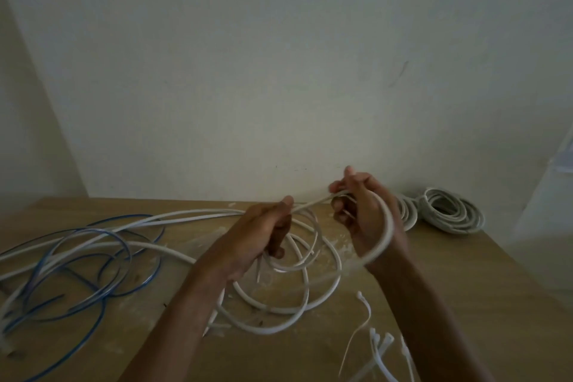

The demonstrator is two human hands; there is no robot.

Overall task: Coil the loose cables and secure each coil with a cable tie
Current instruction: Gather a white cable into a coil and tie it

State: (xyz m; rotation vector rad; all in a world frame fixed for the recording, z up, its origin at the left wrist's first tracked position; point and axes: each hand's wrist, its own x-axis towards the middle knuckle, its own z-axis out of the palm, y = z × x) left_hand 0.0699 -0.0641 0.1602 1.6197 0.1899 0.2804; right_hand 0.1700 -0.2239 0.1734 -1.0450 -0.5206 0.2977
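A white cable (322,298) lies in loose loops on the wooden table (465,282), and part of it is raised between my hands. My left hand (263,236) grips a few hanging loops of it. My right hand (362,211) holds the cable too, with one turn running around the back of the hand and wrist. A short stretch of cable spans the gap between both hands. A blue cable (93,260) sprawls in loose loops at the left, tangled with more white cable. Several white cable ties (378,347) lie near the front right.
Two coiled grey-white cables (452,211) rest at the back right of the table, close to the wall. The table's right edge runs diagonally past them. A pale wall stands directly behind the table. White dust marks the tabletop under the loops.
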